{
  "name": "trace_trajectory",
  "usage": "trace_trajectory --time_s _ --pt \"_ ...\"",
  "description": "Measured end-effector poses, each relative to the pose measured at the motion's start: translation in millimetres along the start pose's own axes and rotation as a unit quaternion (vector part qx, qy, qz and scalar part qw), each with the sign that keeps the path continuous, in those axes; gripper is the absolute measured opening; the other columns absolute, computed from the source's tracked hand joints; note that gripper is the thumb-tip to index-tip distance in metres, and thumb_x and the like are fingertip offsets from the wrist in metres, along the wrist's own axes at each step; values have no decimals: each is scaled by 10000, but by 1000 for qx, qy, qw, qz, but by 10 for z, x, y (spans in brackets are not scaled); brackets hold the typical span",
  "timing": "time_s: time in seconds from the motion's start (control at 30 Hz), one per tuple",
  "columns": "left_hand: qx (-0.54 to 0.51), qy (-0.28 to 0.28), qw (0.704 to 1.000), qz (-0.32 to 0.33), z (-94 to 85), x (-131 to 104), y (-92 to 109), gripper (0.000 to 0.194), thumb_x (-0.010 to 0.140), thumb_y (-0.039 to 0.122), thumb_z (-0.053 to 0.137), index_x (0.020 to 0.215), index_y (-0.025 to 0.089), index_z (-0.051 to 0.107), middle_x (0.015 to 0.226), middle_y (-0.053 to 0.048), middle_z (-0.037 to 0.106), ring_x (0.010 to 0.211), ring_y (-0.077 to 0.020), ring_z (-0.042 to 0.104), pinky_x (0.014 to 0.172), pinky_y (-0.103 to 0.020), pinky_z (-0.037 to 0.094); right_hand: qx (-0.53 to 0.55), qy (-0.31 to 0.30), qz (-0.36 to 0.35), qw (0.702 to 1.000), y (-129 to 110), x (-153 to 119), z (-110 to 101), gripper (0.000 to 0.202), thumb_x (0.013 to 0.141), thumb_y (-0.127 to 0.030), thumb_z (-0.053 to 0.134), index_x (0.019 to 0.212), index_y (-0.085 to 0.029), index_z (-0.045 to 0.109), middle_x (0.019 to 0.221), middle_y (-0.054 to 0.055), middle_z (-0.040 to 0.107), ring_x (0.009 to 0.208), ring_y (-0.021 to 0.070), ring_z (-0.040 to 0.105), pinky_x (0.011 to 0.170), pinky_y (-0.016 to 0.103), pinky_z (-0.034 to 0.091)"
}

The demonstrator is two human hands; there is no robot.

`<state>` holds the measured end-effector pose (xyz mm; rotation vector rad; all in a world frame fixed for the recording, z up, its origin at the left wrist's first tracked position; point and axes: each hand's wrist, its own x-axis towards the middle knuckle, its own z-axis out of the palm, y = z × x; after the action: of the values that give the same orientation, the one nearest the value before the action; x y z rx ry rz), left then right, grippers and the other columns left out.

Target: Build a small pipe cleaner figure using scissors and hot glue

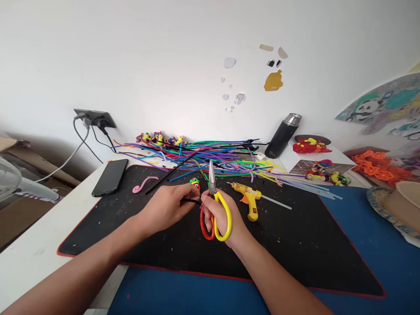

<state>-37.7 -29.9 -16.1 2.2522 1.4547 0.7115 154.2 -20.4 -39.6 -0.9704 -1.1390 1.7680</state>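
My left hand (169, 205) is closed on a black pipe cleaner (190, 201), over the black mat (151, 249). A small green and red figure with an eye (194, 183) shows just beyond its fingertips. My right hand (225, 214) is closed around scissors (224, 218) with one red and one yellow handle. Their blades point away from me and look closed. The black pipe cleaner runs to my right fingertips, close to the scissors' pivot. My two hands nearly touch. What lies under my right fingers is partly hidden.
A yellow glue gun (251, 203) lies right of my hands, a pink curl (144, 184) and a phone (110, 177) to the left. Colorful pipe cleaners (210, 155) spread along the wall. A black bottle (282, 135) leans at the back right, near a box (303, 165).
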Motion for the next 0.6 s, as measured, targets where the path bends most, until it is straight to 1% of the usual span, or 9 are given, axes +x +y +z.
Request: trace_trajectory --time_s 0.1,0.17,0.23,0.27,0.33,0.4,0.47,0.53,0.6 --pt "1 -8 1000 3 9 -16 -20 207 869 172 535 1006 216 683 835 6 731 709 -157 652 655 -257 440 -7 -1 2 1000 10 -2 4 315 838 -483 708 905 -215 557 467 -102 512 310 98 435 322 188 344" --pt "-24 -15 1000 -11 -1 -9 -11 186 879 181 550 1001 219 684 838 9 724 718 -158 645 668 -260 443 -7 -1 0 1000 14 -2 6 304 836 -475 703 899 -216 556 463 -101 515 306 97 429 321 188 342" --pt "-82 -21 996 -35 -25 10 10 124 926 250 580 995 217 677 872 1 722 762 -168 647 702 -266 463 -7 -1 -3 1000 9 -4 7 293 833 -466 700 892 -216 558 457 -100 514 304 100 431 320 190 341" --pt "-120 -24 991 -46 -41 21 23 130 950 310 600 1004 214 669 905 -8 720 795 -175 648 723 -271 476 -6 1 -5 1000 2 -6 8 288 834 -462 699 891 -216 560 458 -99 516 305 102 436 320 191 344" --pt "-189 -33 980 -58 -72 39 46 244 989 441 605 1047 207 647 972 -24 703 861 -188 635 762 -280 494 2 8 -8 1000 -17 -8 9 284 840 -461 699 894 -217 563 462 -99 517 308 103 441 322 193 348" --pt "-229 -45 970 -66 -89 44 62 335 1027 526 548 1090 205 621 957 -17 654 842 -179 592 742 -276 488 17 20 -12 1000 -36 -5 6 283 842 -458 703 900 -217 565 471 -102 513 308 100 441 324 192 346" --pt "-246 -61 964 -81 -83 35 71 383 1064 561 462 1071 205 600 879 8 579 769 -160 529 692 -267 464 31 32 -20 999 -44 2 -2 287 841 -454 711 909 -216 566 483 -104 512 310 97 444 325 190 344" --pt "-260 -80 957 -96 -61 20 78 420 1076 585 417 1028 204 588 813 28 512 714 -151 481 651 -261 443 41 37 -27 998 -40 11 -14 288 846 -451 714 916 -215 564 498 -102 521 315 96 454 329 189 346" --pt "-269 -89 953 -106 -35 11 85 437 1076 595 406 981 204 577 784 32 501 689 -148 473 630 -259 432 45 35 -32 998 -28 16 -23 286 854 -451 710 919 -216 561 503 -101 523 319 96 459 332 187 349"
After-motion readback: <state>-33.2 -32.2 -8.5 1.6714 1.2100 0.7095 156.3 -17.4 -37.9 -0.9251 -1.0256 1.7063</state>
